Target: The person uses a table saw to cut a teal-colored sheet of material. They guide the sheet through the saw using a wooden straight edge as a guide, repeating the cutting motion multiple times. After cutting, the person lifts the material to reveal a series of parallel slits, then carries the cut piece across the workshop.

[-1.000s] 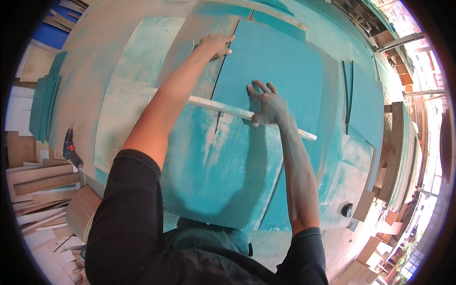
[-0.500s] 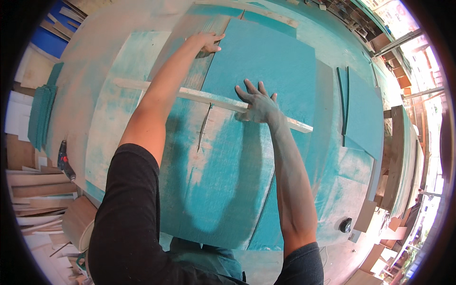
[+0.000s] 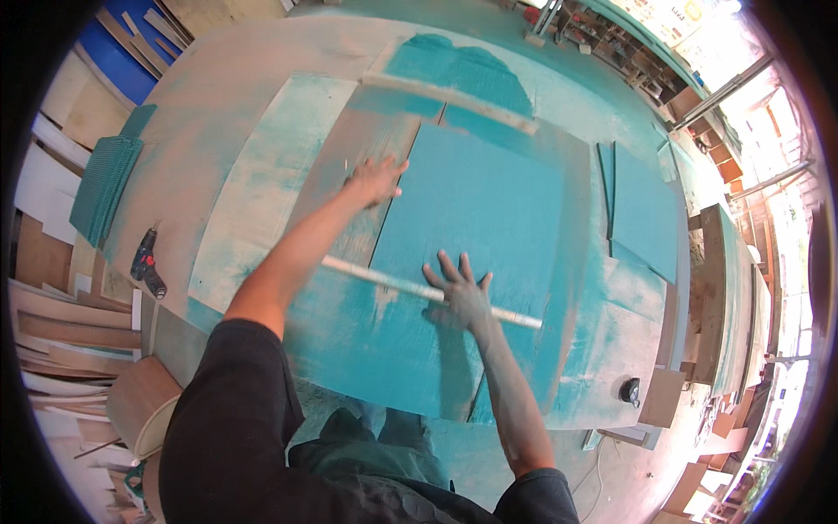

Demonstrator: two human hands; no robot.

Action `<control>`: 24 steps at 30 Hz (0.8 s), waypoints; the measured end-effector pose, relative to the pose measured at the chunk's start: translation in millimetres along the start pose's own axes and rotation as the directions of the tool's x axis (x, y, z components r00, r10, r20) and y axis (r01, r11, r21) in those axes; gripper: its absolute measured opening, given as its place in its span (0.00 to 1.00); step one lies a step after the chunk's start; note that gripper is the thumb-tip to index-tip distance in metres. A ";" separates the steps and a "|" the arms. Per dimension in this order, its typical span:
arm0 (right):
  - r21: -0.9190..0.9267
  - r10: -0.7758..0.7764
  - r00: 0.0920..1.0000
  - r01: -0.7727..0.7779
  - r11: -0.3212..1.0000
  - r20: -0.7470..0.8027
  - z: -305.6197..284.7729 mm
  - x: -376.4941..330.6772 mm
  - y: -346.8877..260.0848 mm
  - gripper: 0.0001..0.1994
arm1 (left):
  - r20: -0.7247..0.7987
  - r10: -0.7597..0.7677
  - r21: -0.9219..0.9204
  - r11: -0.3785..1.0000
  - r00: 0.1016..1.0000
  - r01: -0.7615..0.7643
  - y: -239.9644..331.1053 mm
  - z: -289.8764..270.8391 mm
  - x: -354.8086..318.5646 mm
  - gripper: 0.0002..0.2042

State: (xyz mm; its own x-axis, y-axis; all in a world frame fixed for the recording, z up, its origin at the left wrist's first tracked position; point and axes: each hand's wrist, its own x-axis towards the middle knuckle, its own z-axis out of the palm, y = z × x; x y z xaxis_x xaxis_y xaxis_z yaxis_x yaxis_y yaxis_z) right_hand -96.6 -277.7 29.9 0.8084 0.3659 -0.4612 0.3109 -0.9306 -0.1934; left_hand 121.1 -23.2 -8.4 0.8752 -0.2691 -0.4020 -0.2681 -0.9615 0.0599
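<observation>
A flat teal board (image 3: 489,196) lies at the middle of the worktable in front of me. My left hand (image 3: 375,182) is at the board's left edge, its fingers stretched out and fingertips reaching the edge. Spread fingers of my right hand (image 3: 461,293) rest on the near part of the board, with the heel of the hand over a pale wooden strip (image 3: 517,318). That strip runs crosswise along the board's near edge, and my right hand covers part of it. Another pale strip (image 3: 454,94) lies beyond the board's far edge.
Teal dust (image 3: 458,68) coats the far end of the table (image 3: 253,52). To the left are a cordless drill (image 3: 148,264) and a stack of teal panels (image 3: 106,188). On the right lie more teal panels (image 3: 646,214) and a small black object (image 3: 628,390). Wood offcuts (image 3: 65,336) are piled at lower left.
My view has shifted, so the table and board sit lower in the picture and more of the far end shows. Both hands stay at about the same places on the board, fingers still apart.
</observation>
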 end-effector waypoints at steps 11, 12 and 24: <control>0.043 -0.024 0.999 0.023 0.999 0.024 107.5 -176.1 -102.6 0.51 | 0.058 -0.031 -0.081 0.996 0.998 0.036 37.0 79.8 -224.2 0.39; 0.046 -0.024 1.000 0.023 0.999 0.017 115.0 -187.8 -109.3 0.51 | 0.066 -0.030 -0.097 0.995 0.997 0.036 37.7 86.5 -238.1 0.40; 0.032 -0.012 1.000 0.012 0.999 0.005 157.0 -251.1 -149.7 0.52 | -0.017 -0.003 -0.159 0.987 1.000 0.001 38.1 130.6 -315.5 0.40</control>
State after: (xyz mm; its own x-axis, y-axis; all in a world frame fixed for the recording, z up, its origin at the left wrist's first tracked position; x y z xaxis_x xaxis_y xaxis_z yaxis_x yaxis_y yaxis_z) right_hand -424.7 -228.2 38.8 0.8021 0.3771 -0.4632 0.3043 -0.9253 -0.2264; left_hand -217.8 32.3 1.4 0.8829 -0.2667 -0.3864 -0.2003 -0.9583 0.2039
